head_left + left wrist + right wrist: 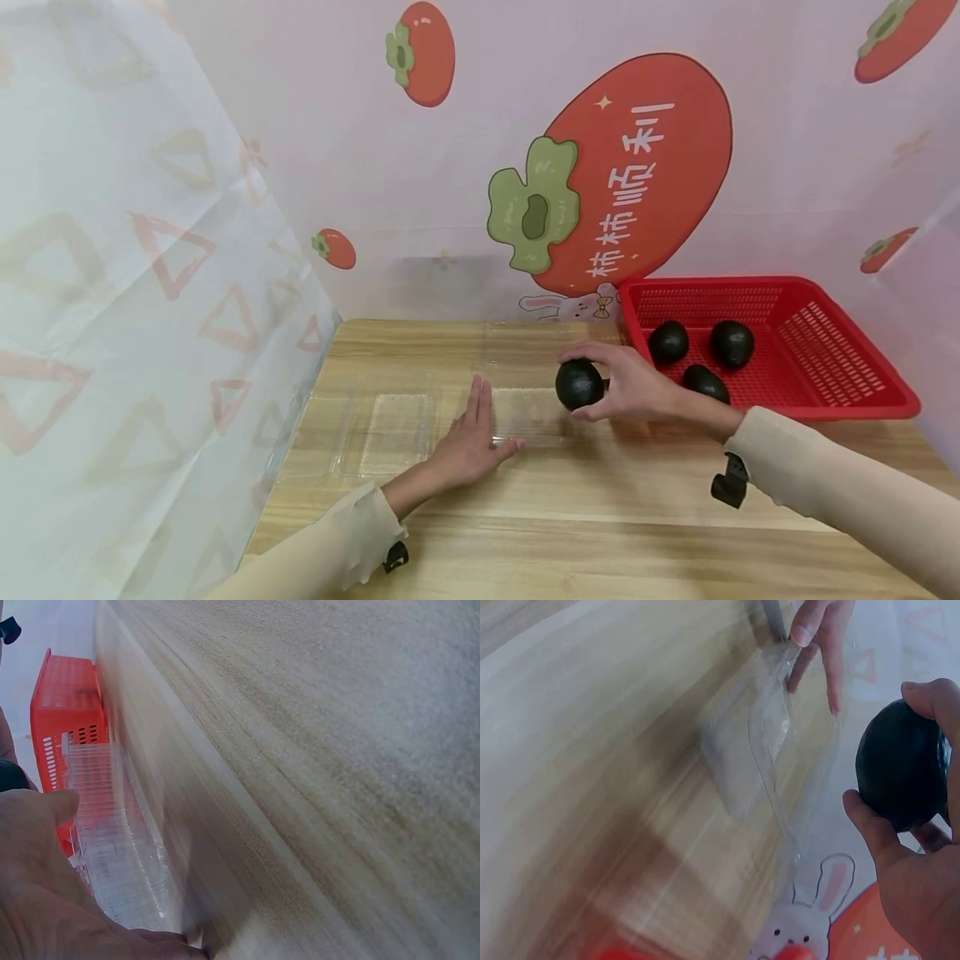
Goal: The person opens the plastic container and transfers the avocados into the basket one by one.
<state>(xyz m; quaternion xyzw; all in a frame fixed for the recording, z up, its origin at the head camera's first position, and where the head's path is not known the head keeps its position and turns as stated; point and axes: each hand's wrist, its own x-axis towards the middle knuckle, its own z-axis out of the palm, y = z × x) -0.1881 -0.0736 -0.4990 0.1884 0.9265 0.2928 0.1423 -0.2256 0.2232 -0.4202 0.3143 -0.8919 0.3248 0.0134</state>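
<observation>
A dark, nearly black avocado (579,384) is gripped between the thumb and fingers of my right hand (637,385), above the right end of a clear plastic box (525,410). The right wrist view shows the avocado (898,766) held off the table, apart from the clear plastic (761,742). My left hand (467,448), fingers straight and thumb spread, touches the left side of the box. In the left wrist view the box's ribbed wall (97,780) stands beside the left thumb; part of that hand lies outside the picture.
A red perforated basket (862,412) stands at the right with several avocados, including one at its back (732,343). Another clear box (393,433) lies left of my left hand. More clear plastic (517,343) lies behind, near the printed wall sheet (450,192).
</observation>
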